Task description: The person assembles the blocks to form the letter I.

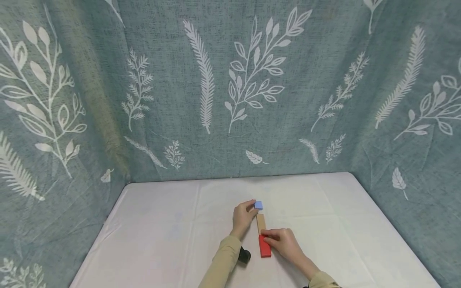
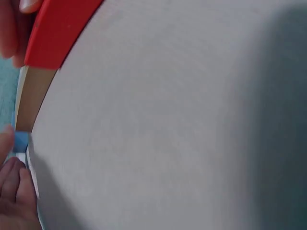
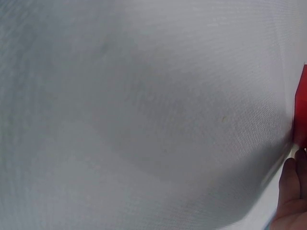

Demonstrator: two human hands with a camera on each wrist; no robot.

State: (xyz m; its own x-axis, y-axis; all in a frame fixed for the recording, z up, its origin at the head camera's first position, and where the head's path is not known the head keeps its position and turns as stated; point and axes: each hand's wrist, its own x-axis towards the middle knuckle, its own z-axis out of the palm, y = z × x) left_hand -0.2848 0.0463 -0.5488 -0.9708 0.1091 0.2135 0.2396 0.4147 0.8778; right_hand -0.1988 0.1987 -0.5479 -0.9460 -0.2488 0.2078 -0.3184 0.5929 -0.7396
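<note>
A small blue block (image 1: 258,205), a tan wooden block (image 1: 261,224) and a long red block (image 1: 265,249) form a line on the white table, running from far to near. My left hand (image 1: 243,218) pinches the blue block from its left side at the far end. With thumb and fingers, my right hand (image 1: 286,242) grips the red block near the end that meets the tan one. In the left wrist view, the blue block (image 2: 20,142) sits at the end of the tan block (image 2: 34,98). Only part of the red block (image 3: 301,115) enters the right wrist view.
A white cloth covers the table (image 1: 162,224). Grey-green curtains (image 1: 173,92) with white leaf prints hang behind it and along both sides. A black device (image 1: 244,256) sits at the left wrist, close to the near end of the red block.
</note>
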